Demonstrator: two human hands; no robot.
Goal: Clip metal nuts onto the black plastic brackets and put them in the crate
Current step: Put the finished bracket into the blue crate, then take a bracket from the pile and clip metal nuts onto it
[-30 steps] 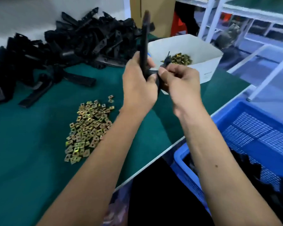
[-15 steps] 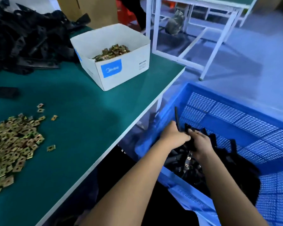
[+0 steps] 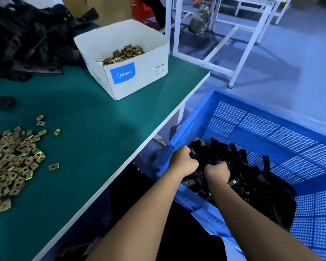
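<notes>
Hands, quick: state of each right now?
Left hand: fingers curled round a black bracket over the blue crate.
Right hand: gripping the same bracket.

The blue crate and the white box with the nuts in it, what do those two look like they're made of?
Blue crate: likely moulded plastic, smooth and slightly glossy, with uniform colour and perforated mesh walls and floor. White box: apparently thin cardboard with a matte printed face; its thin folded edges, creased corners and blue logo panel suggest that.
</notes>
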